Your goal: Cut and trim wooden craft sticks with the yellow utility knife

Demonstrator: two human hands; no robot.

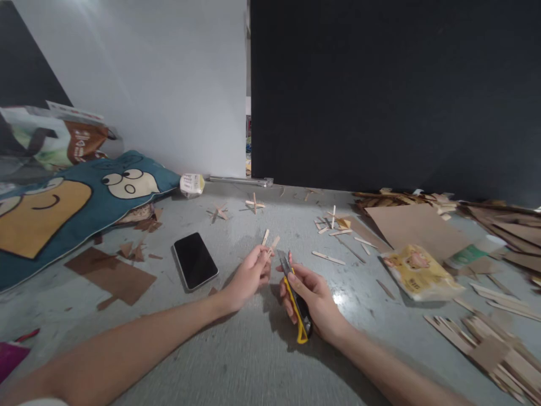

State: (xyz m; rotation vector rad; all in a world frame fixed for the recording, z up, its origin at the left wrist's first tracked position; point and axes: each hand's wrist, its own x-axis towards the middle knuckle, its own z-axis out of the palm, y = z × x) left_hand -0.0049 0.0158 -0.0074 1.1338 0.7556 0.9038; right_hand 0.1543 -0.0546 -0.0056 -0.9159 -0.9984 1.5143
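Note:
Near the middle of the table, my left hand is closed, pinching a small piece of wooden craft stick between thumb and fingers. Just beyond its fingertips a second pale stick piece shows; whether it is held too is unclear. My right hand is wrapped round a yellow and black utility knife, blade pointing away from me toward the stick. A small red-tipped thing shows beside the blade, too small to make out. The two hands are close together but apart.
A phone lies left of my left hand, near brown cardboard and a blue cushion. Farther back are crossed sticks and loose sticks. To the right lie a yellow packet, a white-green bottle and bundled sticks.

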